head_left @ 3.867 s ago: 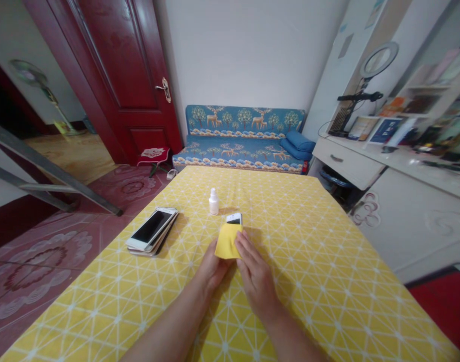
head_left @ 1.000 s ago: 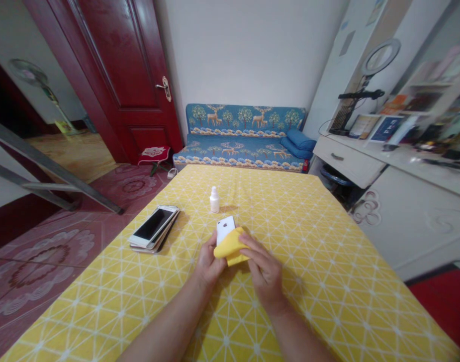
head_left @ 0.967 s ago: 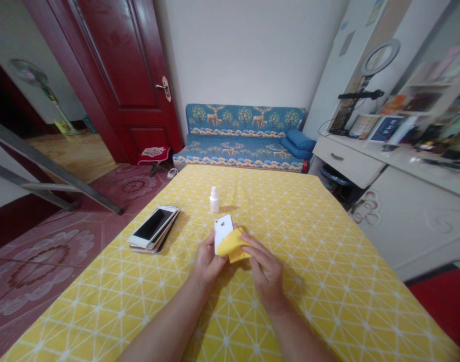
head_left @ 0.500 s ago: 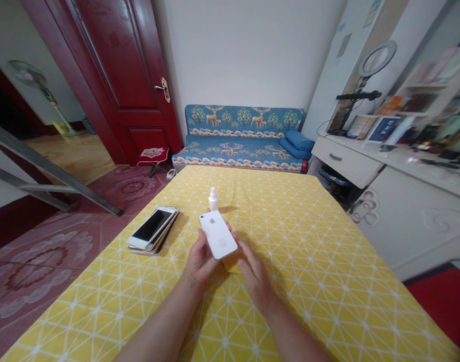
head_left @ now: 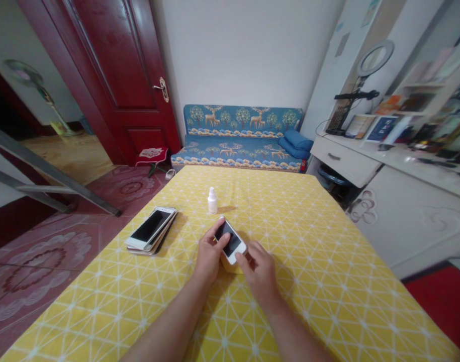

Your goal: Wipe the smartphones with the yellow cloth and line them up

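Observation:
Between my two hands is a white smartphone [head_left: 233,246], tilted, its dark screen facing up toward me. My left hand [head_left: 210,251] grips its left side with the thumb lying over the screen. At the lower right corner my right hand [head_left: 259,265] pinches the edge, thumb on the front and fingers curled behind. A yellow piece [head_left: 233,268], perhaps a cloth, shows partly under the phone; the rest of it is hidden. Just beyond the phone a small white bottle [head_left: 212,202] stands upright. To the left lies a stack of several phones [head_left: 152,229], a white one on top.
A yellow patterned tablecloth [head_left: 297,241] covers the table. Past its far edge is a blue sofa [head_left: 237,146]. At the right stands a white dresser [head_left: 414,216] with items on top; at the left, a metal ladder-like frame [head_left: 64,181] and a red stool [head_left: 151,156].
The phone has been turned over: its white back faced up before, now its screen does. My right hand has closed on its lower corner, and the left thumb has moved onto the screen.

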A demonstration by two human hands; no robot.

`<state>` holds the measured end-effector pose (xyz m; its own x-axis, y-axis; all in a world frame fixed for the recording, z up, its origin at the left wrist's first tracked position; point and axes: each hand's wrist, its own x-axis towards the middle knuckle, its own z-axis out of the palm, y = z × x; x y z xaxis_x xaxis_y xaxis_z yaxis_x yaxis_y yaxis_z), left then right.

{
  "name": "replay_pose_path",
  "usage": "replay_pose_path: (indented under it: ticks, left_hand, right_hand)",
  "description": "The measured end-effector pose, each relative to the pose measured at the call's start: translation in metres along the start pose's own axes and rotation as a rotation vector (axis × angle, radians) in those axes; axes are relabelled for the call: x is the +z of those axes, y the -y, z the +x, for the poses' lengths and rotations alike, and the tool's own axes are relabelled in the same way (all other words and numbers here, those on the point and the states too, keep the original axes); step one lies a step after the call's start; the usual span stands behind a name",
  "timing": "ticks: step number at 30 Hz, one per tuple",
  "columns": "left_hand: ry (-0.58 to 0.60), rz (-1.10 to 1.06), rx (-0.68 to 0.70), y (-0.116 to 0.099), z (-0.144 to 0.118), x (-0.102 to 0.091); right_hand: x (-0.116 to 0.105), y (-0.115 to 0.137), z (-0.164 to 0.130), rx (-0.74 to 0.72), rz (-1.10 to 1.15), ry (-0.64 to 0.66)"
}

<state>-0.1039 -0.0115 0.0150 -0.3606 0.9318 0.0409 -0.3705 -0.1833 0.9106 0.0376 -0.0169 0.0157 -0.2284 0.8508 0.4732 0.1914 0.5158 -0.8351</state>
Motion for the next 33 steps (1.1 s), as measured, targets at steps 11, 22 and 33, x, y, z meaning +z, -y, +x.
replay_pose_path:
  ticks: [11, 22, 33]
  left_hand:
    - [0.024, 0.106, -0.078, 0.001, -0.009, 0.003]
    - [0.152, 0.384, -0.054, 0.023, 0.005, -0.004]
    - [0.135, 0.315, -0.093, 0.02, 0.004, -0.001]
  right_hand:
    - [-0.011, -0.011, 0.013, 0.422, 0.355, -0.226]
    - [-0.088, -0.081, 0.066, 0.517, 0.065, -0.548]
    - [-0.086, -0.093, 0.078, 0.502, -0.352, -0.44]
